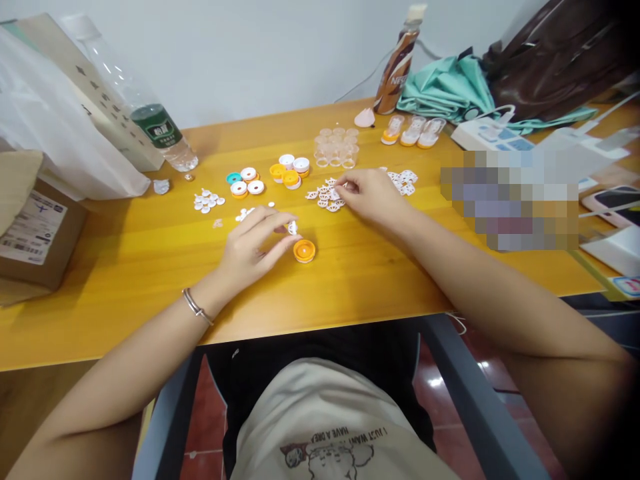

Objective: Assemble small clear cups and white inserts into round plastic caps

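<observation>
Between the thumb and fingers of my left hand (257, 247) is a small white plastic piece (293, 229), held just above an orange round cap (304, 251) that sits on the table. My right hand (367, 193) reaches into a pile of white openwork plastic pieces (327, 196), its thumb and forefinger pinched together at the pile. Whatever lies between those fingertips is too small to make out. Beyond my left hand are some small white pieces (244, 215), partly hidden by it, and a heap of white round parts (208, 200).
Round caps in orange, white and teal (249, 175) stand mid-table, beside clear cups (336, 148). Several assembled pieces with clear domes (414, 132) sit farther back. A water bottle (159, 127) and cardboard box (40, 227) are left; a coffee bottle (399, 67) and power strip (493, 135) are right.
</observation>
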The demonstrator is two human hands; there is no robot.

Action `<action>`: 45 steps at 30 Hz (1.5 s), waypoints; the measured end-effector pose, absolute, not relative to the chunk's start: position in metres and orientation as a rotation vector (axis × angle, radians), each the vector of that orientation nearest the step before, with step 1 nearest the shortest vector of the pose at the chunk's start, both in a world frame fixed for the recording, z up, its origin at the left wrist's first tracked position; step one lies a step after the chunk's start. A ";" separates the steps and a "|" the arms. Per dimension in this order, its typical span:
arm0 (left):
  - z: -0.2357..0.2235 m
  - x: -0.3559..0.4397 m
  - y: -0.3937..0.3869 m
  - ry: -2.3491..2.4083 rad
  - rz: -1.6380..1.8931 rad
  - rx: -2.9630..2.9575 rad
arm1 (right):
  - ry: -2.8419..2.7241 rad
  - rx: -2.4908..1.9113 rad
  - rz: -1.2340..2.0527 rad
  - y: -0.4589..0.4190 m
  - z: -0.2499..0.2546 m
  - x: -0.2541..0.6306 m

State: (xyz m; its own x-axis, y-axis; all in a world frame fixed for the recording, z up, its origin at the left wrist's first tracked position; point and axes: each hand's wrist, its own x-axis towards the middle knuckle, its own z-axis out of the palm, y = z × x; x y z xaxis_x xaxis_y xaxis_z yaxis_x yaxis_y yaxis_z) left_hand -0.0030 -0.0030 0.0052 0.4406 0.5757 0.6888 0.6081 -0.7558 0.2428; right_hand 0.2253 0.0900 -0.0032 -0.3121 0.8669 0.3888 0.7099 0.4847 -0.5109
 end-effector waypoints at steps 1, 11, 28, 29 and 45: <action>0.005 -0.003 -0.003 -1.080 -1.222 -2.640 | -2.116 -1.303 0.341 0.090 -0.003 0.225; -0.001 0.000 -0.003 -1.088 -1.297 -2.759 | -2.081 -1.103 0.481 0.068 0.008 0.215; -0.012 0.001 0.000 -1.216 -1.856 -3.231 | -2.252 -0.478 0.688 0.028 0.005 0.192; -0.012 0.002 0.000 -1.213 -1.866 -3.240 | -2.254 -0.469 0.669 0.028 0.005 0.192; 0.001 0.004 0.000 -1.638 -1.993 -3.197 | -2.226 -0.320 0.681 0.028 0.005 0.196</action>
